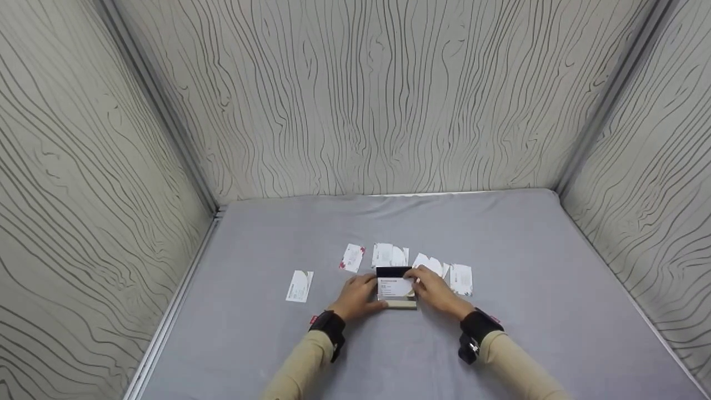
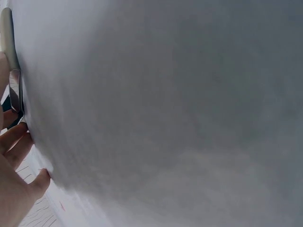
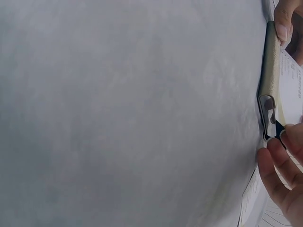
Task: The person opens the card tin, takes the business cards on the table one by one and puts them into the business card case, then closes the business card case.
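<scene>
An opened business card case (image 1: 401, 304) with a beige front strip and a dark inside lies near the middle of the table. A white business card (image 1: 394, 287) with a gold corner lies in it. My left hand (image 1: 357, 297) grips the case's left end, thumb at the beige strip. My right hand (image 1: 436, 290) holds the case's right end, its fingertips at the dark corner and the card's upper edge. In the right wrist view the right-hand fingers (image 3: 274, 165) meet the case's end (image 3: 269, 101). The left wrist view shows only part of the left hand (image 2: 19, 189).
A single business card (image 1: 300, 286) lies to the left on the grey cloth (image 1: 239, 339). Behind the case are a red-cornered card (image 1: 352, 258) and overlapping cards (image 1: 390, 254). More cards (image 1: 461, 279) lie beyond the right hand. Patterned walls (image 1: 355, 100) enclose the table.
</scene>
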Demonstrator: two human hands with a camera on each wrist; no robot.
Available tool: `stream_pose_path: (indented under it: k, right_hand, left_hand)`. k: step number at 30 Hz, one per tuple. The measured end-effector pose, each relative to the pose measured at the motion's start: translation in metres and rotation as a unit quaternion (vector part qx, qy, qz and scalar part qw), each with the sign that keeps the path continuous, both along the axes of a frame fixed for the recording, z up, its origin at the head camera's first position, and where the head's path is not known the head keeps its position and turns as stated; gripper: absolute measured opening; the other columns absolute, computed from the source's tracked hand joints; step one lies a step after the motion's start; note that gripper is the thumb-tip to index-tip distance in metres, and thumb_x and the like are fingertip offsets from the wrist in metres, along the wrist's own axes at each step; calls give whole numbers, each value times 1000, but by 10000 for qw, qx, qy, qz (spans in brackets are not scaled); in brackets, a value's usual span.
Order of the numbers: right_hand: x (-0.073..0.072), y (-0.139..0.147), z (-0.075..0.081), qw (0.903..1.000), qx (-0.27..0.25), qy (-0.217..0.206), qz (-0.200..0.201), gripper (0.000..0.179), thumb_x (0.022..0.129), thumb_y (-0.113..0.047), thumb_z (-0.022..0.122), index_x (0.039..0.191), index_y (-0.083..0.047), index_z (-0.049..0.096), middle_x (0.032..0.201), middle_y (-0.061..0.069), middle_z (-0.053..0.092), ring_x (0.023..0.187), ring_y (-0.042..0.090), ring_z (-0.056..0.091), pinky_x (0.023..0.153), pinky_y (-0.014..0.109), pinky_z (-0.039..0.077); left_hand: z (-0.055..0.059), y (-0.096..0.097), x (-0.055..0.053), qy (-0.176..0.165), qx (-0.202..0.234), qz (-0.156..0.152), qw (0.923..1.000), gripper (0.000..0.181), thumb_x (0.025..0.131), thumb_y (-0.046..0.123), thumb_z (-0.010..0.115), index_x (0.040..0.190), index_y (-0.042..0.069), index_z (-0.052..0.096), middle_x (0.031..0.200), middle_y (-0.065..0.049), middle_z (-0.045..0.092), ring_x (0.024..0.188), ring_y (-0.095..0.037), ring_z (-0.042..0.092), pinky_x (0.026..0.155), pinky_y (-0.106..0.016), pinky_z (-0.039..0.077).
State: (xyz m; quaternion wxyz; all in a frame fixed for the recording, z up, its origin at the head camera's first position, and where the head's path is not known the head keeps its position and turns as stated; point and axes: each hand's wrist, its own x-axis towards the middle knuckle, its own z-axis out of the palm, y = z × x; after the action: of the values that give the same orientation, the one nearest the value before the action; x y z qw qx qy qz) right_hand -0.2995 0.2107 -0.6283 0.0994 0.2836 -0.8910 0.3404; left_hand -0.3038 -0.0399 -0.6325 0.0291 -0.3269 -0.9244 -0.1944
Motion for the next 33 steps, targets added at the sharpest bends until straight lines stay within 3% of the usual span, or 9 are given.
stream_pose_path:
  k: [7,12,23,33]
  right_hand:
    - [1,1,0,9988,146,-468,21,29,89,-6,70,117,-2,61,102,11,55,86,24,58,78,43,51]
    - [3,1,0,9973,214,-703,88,40,86,-16,77,119,-3,59,102,9,53,85,20,56,76,39,51]
    - [4,2,-3,9984,362,-278,342,29,87,-16,76,109,-1,65,103,8,53,89,23,54,79,41,47]
    - [6,1,-4,9986,328,62,405,28,87,-15,75,108,-1,65,101,12,54,89,25,53,79,42,45]
  left_hand:
    - [-3,0,-2,47,78,-43,9999,61,90,41,71,135,2,57,136,-14,56,125,-28,52,105,-48,38]
    - [-6,0,-3,95,63,-49,9999,61,90,42,71,134,2,58,137,-14,56,125,-27,52,106,-47,37]
    - [-6,-2,-1,414,149,-63,9990,59,89,43,71,128,-1,60,133,-15,57,121,-31,54,103,-48,40]
    - [-2,-3,0,141,49,-50,9999,61,91,44,68,132,0,58,136,-14,55,127,-28,51,106,-49,37]
